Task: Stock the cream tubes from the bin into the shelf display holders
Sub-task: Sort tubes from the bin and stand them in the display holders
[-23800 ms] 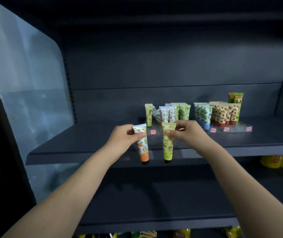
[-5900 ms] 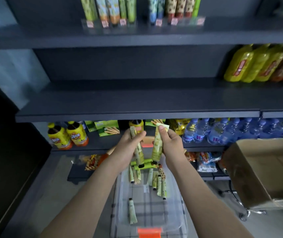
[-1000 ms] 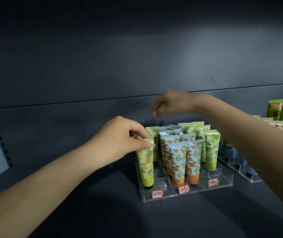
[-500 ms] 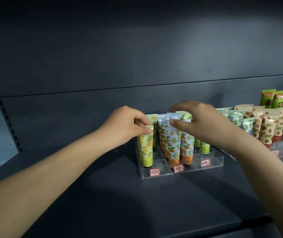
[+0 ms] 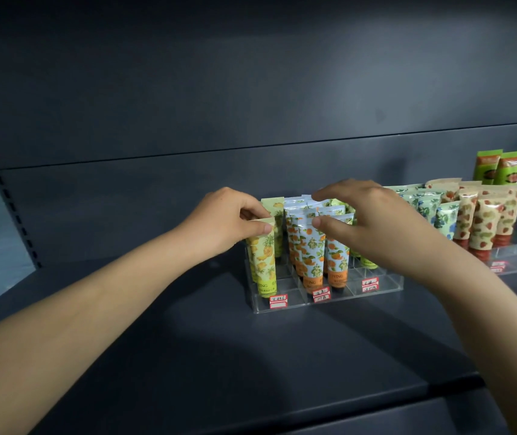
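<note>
Since half a second ago our right hand [image 5: 376, 227] has spread out, fingers loose over the orange-print tubes [image 5: 312, 255], thumb against one crimped top, gripping nothing; our left hand [image 5: 228, 221] still pinches the top of the front pineapple tube [image 5: 265, 262], which stands in the left lane of the clear holder [image 5: 385, 285] on the shelf [image 5: 219, 356]. We read "YING" low on the front tubes. Two pineapple tubes show, and three pairs of red price labels [image 5: 321, 294], their writing too small to read

Dim, soft overhead light; sharp, edges bowed.
</note>
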A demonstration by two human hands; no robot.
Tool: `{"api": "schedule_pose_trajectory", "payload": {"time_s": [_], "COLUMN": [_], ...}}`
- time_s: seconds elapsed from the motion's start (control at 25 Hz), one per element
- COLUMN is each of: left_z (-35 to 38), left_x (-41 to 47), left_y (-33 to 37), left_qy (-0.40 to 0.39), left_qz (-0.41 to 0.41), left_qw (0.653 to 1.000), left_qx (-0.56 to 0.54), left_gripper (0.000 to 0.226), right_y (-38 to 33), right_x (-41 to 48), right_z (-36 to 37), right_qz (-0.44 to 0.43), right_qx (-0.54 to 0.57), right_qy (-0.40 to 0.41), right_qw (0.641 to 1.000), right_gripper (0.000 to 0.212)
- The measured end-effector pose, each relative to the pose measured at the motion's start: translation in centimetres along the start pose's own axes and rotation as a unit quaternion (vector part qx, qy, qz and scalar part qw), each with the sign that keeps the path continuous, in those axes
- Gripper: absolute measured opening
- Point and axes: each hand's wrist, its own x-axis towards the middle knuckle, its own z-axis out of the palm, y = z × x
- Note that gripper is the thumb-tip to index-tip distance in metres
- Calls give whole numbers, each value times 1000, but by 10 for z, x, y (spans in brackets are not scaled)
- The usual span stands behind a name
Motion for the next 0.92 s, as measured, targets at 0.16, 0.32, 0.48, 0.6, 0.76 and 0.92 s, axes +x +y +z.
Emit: {"api": "schedule_pose_trajectory", "payload": {"time_s": [0.16,0.32,0.48,0.6,0.76,0.92], "left_z": [-1,-1,0,-2,-6,-10], "left_x": [-1,-1,-3,-5,-8,-13], "left_y": [-2,-1,2,5,7,8], "left_qy": [6,7,-1,10,18,41], "left_qz": [6,16,20,21,13,8], "left_qw": [1000,1000,1000,1000,1000,999], "left_qx": [14,11,-3,-11,-18,-18], "left_gripper": [19,15,13,13,14,18], "right_y": [1,1,3,5,6,2], "right_x": [1,0,-2,-5,-6,-7], "right_z": [1,1,1,2,1,-1], "right_qz": [0,0,2,7,11,13], "right_qx": [-4,-1,1,1,0,-3], "right_qy": [-7,-8,-8,-9,-6,-2], "right_qw": [1000,1000,1000,1000,1000,1000], "right_gripper": [41,41,41,41,41,42]}}
